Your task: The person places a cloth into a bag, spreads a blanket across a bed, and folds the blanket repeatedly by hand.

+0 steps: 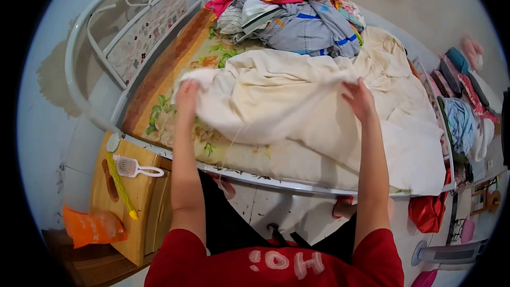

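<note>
A large cream bed sheet [297, 106] lies rumpled over the mattress [159, 111], which has a floral cover. My left hand [187, 96] is closed on the sheet's left end, its fingers partly hidden by the cloth and slightly blurred. At the other side, my right hand [361, 101] pinches the raised near edge, with some fingers apart. Between my hands the edge sags in a loose curve above the bed. To the right, the cloth spreads in folds down to the bed's near corner. A thin loose thread hangs below the sheet.
A heap of clothes and bedding [313, 26] fills the bed's far side. White metal bed rails [79, 69] stand at left. A wooden cabinet [135, 202] holds a white hairbrush [138, 168] and an orange packet [93, 227]. Folded fabrics [459, 111] sit at right.
</note>
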A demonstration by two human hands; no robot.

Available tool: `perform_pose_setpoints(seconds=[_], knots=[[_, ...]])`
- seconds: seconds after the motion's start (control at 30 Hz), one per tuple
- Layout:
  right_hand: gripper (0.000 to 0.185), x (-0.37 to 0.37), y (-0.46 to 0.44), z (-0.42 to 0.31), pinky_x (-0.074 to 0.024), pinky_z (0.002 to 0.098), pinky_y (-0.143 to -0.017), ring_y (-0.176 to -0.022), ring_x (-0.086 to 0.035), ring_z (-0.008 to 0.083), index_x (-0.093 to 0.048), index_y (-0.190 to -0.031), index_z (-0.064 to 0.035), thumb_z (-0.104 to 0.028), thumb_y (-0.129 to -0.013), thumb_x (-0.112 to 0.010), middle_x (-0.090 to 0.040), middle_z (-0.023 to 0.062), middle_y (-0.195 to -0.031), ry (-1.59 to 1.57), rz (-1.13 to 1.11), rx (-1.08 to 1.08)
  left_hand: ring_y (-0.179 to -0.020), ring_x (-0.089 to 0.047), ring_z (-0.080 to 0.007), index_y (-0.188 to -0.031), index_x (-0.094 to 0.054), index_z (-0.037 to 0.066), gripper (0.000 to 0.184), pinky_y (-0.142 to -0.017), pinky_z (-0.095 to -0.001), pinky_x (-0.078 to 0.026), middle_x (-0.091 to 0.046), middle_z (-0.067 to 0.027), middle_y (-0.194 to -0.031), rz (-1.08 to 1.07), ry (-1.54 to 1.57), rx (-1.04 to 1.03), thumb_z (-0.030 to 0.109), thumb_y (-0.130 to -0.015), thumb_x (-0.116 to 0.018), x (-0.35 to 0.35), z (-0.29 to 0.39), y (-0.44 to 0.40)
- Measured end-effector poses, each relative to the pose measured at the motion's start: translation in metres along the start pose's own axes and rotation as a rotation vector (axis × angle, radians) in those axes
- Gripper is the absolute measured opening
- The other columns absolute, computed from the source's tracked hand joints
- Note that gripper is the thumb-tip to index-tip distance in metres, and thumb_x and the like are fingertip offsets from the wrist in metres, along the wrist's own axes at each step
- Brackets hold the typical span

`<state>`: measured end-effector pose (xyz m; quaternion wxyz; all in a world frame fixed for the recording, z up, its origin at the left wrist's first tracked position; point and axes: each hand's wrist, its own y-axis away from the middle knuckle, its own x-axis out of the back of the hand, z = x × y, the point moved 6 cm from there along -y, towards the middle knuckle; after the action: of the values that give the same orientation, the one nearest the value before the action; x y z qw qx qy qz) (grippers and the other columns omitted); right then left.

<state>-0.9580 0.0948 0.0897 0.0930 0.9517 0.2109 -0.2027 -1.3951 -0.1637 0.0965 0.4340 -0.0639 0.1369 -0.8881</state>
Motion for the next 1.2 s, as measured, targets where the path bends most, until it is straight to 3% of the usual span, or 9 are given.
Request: perform_pose_setpoints(seconds=[0.13, 0.27, 0.43, 0.53, 0.6, 0.67, 0.8, 1.0, 1.2], knots=[[0.043, 0.013, -0.029, 0.031, -0.0296, 0.037, -0.101, -0.118, -0.043, 0.0246, -0.048, -0.124, -0.0024, -0.028, -0.09, -0.048, -0.048, 0.0125, -0.127, 0.68, 0.689, 0.55, -0.114, -0.047, -0.0263, -0.127, -0.046, 0.006, 0.042, -0.096, -0.0339, -0.036, -0.051, -0.0148, -0.123, 0.005, -0.673, -0.6, 0.022, -0.088, -0.052, -0.037, 0.019, 0.016], [0.049, -0.115, 0.036, 0.127, -0.0278, 0.04, -0.103, -0.123, -0.038, 0.0317, -0.047, -0.121, -0.0026, -0.01, -0.074, -0.06, -0.046, 0.0161, -0.127, 1.105, 0.235, 0.755, -0.118, -0.043, -0.0282, -0.123, -0.049, 0.007, 0.041, -0.095, -0.0351, -0.036, -0.045, -0.0148, -0.129, 0.025, -0.547, -0.547, 0.019, -0.085, -0.054, -0.038, -0.006, 0.009], [0.055, -0.225, 0.058, 0.196, -0.0244, 0.0541, -0.101, -0.124, -0.036, 0.0312, -0.049, -0.121, -0.0125, -0.013, -0.068, -0.066, -0.044, 0.0171, -0.128, 1.284, -0.172, 0.759, -0.085, -0.062, -0.0287, -0.078, -0.062, 0.001, 0.026, -0.073, -0.0413, -0.047, -0.065, -0.013, -0.084, -0.355, -0.986, 0.231, 0.026, -0.077, -0.052, -0.044, -0.053, -0.008], [0.05, -0.242, 0.03, 0.216, -0.0257, 0.0556, -0.099, -0.12, -0.042, 0.031, -0.05, -0.116, -0.0115, -0.013, -0.068, -0.066, -0.05, 0.0163, -0.121, 1.404, -0.153, 0.76, -0.069, -0.062, -0.0317, -0.068, -0.062, 0.003, 0.031, -0.065, -0.0412, -0.049, -0.064, -0.0118, -0.068, -0.837, -0.861, 0.654, 0.03, -0.076, -0.051, -0.044, -0.089, 0.006], [0.042, -0.241, 0.007, 0.226, -0.0291, 0.0536, -0.097, -0.113, -0.047, 0.0303, -0.051, -0.111, -0.0089, -0.008, -0.071, -0.061, -0.055, 0.015, -0.112, 1.534, -0.137, 0.868, -0.071, -0.062, -0.0314, -0.073, -0.064, 0.006, 0.027, -0.066, -0.0383, -0.049, -0.065, -0.0119, -0.074, -0.859, -0.877, 0.722, 0.03, -0.076, -0.052, -0.03, -0.096, 0.008], [0.033, -0.242, 0.006, 0.22, -0.036, 0.0455, -0.095, -0.107, -0.053, 0.0274, -0.056, -0.108, -0.0084, -0.003, -0.076, -0.053, -0.06, 0.0117, -0.105, 1.382, -0.091, 0.75, -0.073, -0.062, -0.03, -0.073, -0.064, 0.006, 0.025, -0.066, -0.0372, -0.049, -0.066, -0.0113, -0.075, -0.331, -0.966, 0.086, 0.028, -0.077, -0.052, -0.012, -0.059, -0.023], [0.028, -0.259, 0.075, 0.166, -0.0437, 0.0392, -0.066, -0.073, -0.057, 0.0332, -0.055, -0.107, -0.0054, -0.002, -0.079, -0.048, -0.059, 0.0182, -0.08, 1.003, -0.108, 0.438, -0.084, -0.06, -0.0326, -0.091, -0.061, 0.006, 0.022, -0.072, -0.0396, -0.047, -0.064, -0.0126, -0.09, 0.067, -0.738, 0.089, 0.024, -0.079, -0.054, 0.027, -0.048, -0.042], [0.018, -0.223, 0.147, 0.206, -0.0406, 0.0324, -0.057, -0.059, -0.051, 0.0234, -0.057, -0.088, -0.0006, -0.015, -0.083, -0.049, -0.053, 0.0145, -0.063, 0.809, -0.363, -0.04, -0.095, -0.056, -0.0376, -0.111, -0.049, -0.003, 0.044, -0.084, -0.0429, -0.045, -0.059, -0.024, -0.1, -0.198, -0.839, 0.098, 0.024, -0.079, -0.059, -0.001, -0.085, -0.029], [0.022, -0.222, 0.153, 0.212, -0.0464, 0.0249, -0.068, -0.073, -0.056, 0.0102, -0.06, -0.094, -0.0008, -0.019, -0.083, -0.061, -0.061, 0.0035, -0.081, 0.863, -0.995, -0.556, -0.101, -0.054, -0.0368, -0.116, -0.046, -0.002, 0.052, -0.086, -0.042, -0.044, -0.055, -0.024, -0.111, -0.488, -0.859, 0.183, 0.029, -0.078, -0.062, -0.042, -0.119, -0.008]])
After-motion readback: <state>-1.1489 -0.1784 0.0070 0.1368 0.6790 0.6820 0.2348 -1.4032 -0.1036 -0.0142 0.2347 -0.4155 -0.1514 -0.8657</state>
